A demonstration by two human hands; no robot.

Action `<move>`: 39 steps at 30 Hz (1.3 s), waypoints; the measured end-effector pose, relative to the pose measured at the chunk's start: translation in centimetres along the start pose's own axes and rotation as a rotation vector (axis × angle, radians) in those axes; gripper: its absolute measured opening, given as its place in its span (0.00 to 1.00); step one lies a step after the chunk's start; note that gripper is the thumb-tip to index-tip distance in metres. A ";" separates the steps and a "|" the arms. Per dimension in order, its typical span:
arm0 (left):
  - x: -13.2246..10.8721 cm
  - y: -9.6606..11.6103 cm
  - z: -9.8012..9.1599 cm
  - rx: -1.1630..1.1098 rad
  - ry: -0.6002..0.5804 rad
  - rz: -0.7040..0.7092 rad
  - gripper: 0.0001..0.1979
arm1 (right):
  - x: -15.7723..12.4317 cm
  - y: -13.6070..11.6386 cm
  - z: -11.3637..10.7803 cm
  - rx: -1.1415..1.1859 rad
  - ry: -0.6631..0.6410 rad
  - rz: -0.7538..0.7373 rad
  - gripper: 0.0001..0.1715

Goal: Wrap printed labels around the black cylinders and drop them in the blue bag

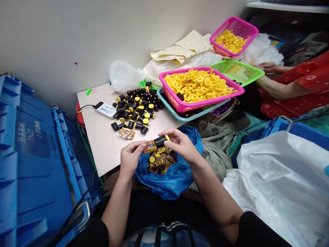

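Black with a yellow cap, a small tube (pixel 160 140) lies level between both hands, above the mouth of a blue bag (pixel 177 181) in the person's lap; the right hand (pixel 181 145) has its fingers curled over the capped end and grips it with fingertips and thumb; the left hand (pixel 131 158) is closed in a pinch on an orange label (pixel 150 146) that touches the tube's other end; whether the label is already stuck on cannot be told. Inside the bag lie more tubes with such labels on them.

Just beyond the hands is a pale table (pixel 102 144); on it sits a pile of bare tubes (pixel 136 108), a few loose labels (pixel 126 133) at its near edge, and a white device (pixel 105 110) with a black cable beside it. On the table's right end a pink basket (pixel 185 105) full of yellow rings (pixel 197 85) rests on a teal basket (pixel 177 118); behind stand a green basket (pixel 253 72) and a second pink basket (pixel 250 31), also holding rings. At the far right a co-worker's hand (pixel 266 66) and red sleeve (pixel 308 82) show near the green basket. Blue crates (pixel 31 154) fill the left side; a white bag (pixel 277 178) lies at the right.
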State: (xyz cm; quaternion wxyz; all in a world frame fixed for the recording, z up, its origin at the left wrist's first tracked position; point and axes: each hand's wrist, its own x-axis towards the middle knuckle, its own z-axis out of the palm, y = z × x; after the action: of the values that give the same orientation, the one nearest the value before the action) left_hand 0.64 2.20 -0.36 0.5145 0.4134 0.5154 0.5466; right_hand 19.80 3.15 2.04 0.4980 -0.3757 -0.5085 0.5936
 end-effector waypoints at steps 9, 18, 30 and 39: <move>-0.3 0.8 0.8 -0.127 -0.138 -0.112 0.18 | -0.3 1.6 0.2 -0.052 0.000 0.007 0.23; -1.1 0.8 1.5 -0.290 -0.292 -0.279 0.19 | -0.5 4.0 1.8 0.306 -0.143 0.230 0.24; -2.0 -1.9 1.2 -0.221 -0.384 -0.281 0.19 | 1.1 3.9 -1.1 0.033 -0.406 0.189 0.24; 2.8 -2.1 -4.7 0.769 0.022 0.132 0.13 | 8.0 4.1 -0.4 -0.977 -0.175 -0.091 0.10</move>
State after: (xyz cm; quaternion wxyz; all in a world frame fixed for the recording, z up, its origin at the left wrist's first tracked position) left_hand -4.02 4.18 -3.29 0.2801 0.6027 0.6602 0.3499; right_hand 17.52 11.12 -1.60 0.2448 -0.4913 -0.7829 0.2929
